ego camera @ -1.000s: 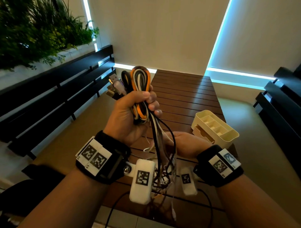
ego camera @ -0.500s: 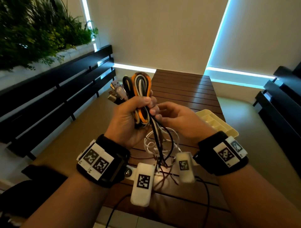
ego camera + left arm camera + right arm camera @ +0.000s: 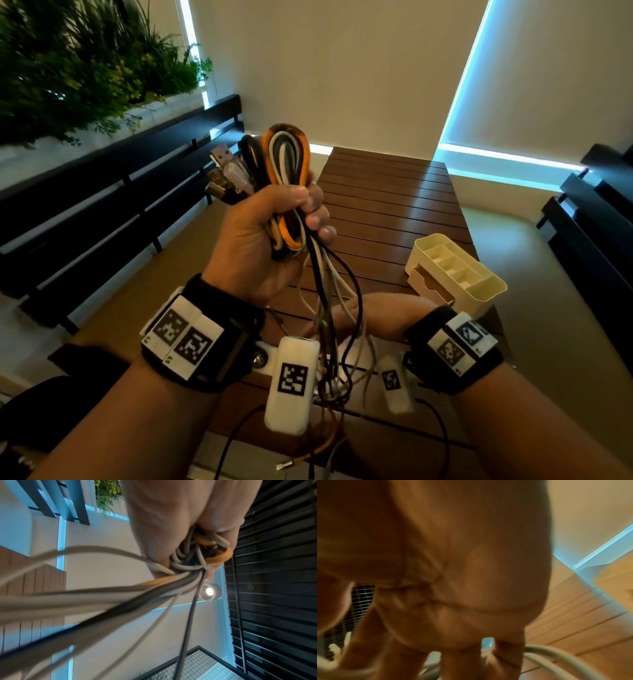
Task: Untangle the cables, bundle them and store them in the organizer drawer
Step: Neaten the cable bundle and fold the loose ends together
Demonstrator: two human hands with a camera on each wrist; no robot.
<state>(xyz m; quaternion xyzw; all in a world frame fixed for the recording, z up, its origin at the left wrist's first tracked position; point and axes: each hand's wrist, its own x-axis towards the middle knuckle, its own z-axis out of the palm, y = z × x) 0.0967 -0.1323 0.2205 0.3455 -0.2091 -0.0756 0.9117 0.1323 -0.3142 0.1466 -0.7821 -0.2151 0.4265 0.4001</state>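
My left hand [image 3: 274,219] grips a folded bundle of orange, white and black cables [image 3: 286,161], raised above the slatted wooden table [image 3: 387,192]. USB plugs [image 3: 229,168] stick out on the bundle's left. Loose strands [image 3: 329,291] hang from the fist down to a tangle near the table's front edge. My right hand [image 3: 380,313] is low, behind these strands; in the right wrist view its fingers [image 3: 462,662] point down fairly straight, with a white cable [image 3: 556,660] beside them. The left wrist view shows the cables [image 3: 197,561] bunched in my left hand [image 3: 163,520].
A cream organizer [image 3: 479,287] with top compartments and a drawer [image 3: 430,284] partly pulled out stands on the table's right. Black slatted benches flank the table, left [image 3: 102,192] and right [image 3: 589,219]. Plants [image 3: 68,68] fill the upper left. Cable ends [image 3: 308,459] dangle over the near edge.
Half a second ago my right hand was up by the left hand's fingers; it has dropped down along the hanging strands. The left hand has lifted the bundle a little.
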